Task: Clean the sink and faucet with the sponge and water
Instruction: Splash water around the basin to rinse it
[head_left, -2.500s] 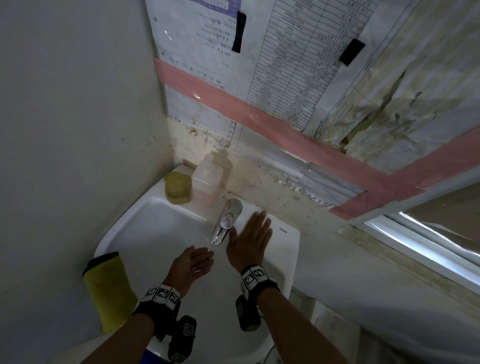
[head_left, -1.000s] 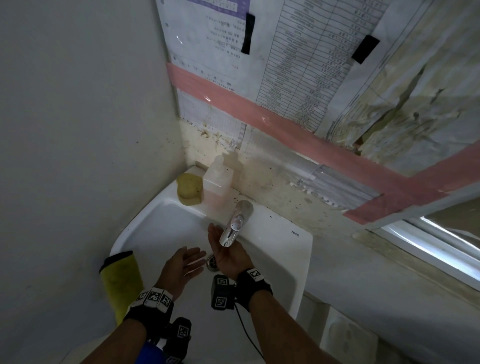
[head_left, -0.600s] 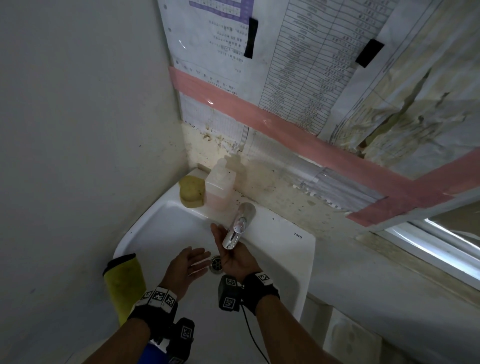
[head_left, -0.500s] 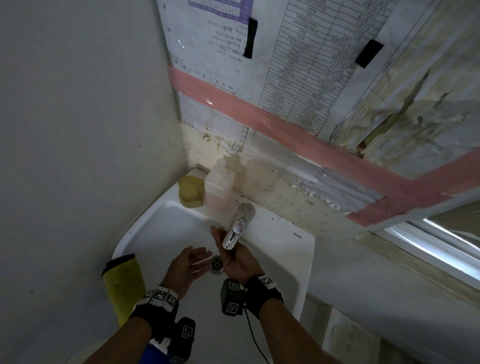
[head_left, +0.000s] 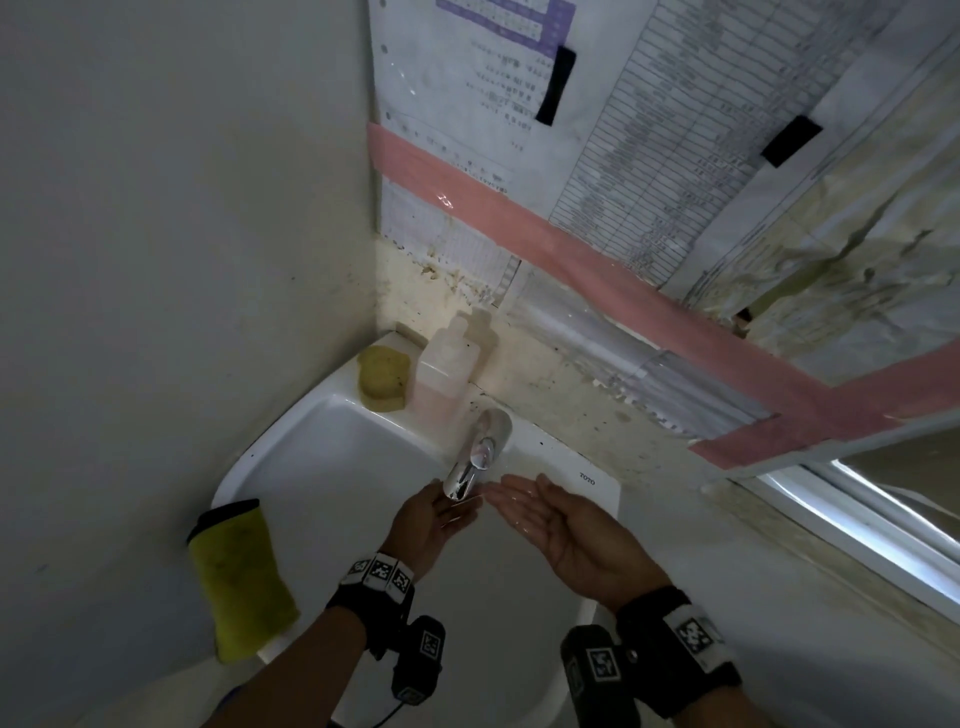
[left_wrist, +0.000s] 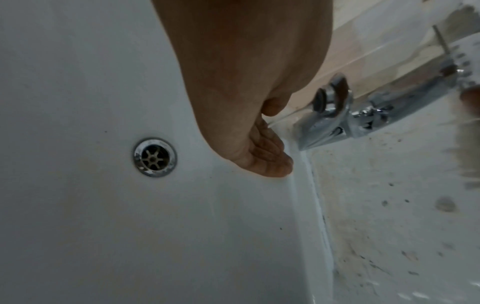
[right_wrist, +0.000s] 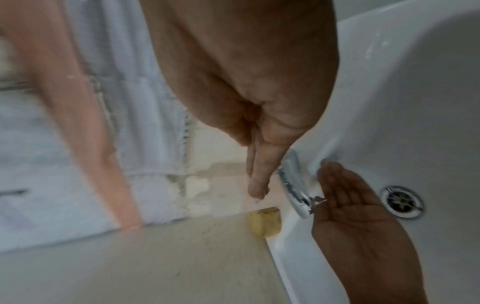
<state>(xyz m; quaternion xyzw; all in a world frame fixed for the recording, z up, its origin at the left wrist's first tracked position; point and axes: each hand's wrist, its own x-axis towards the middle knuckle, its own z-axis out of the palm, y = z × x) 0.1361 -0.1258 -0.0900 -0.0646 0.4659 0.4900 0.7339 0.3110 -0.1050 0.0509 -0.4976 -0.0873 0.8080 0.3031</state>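
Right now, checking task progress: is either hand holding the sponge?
No, the sponge sits on the sink ledge; both hands are open near the faucet.

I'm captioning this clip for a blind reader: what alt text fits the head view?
Two open hands reach over a white sink: the left hand cupped palm-up under the chrome faucet, the right hand palm-up beside it. A yellow sponge and soap bottle sit on the back rim.

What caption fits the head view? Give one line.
Both open hands, left hand and right hand, cupped at the faucet; sponge unused.
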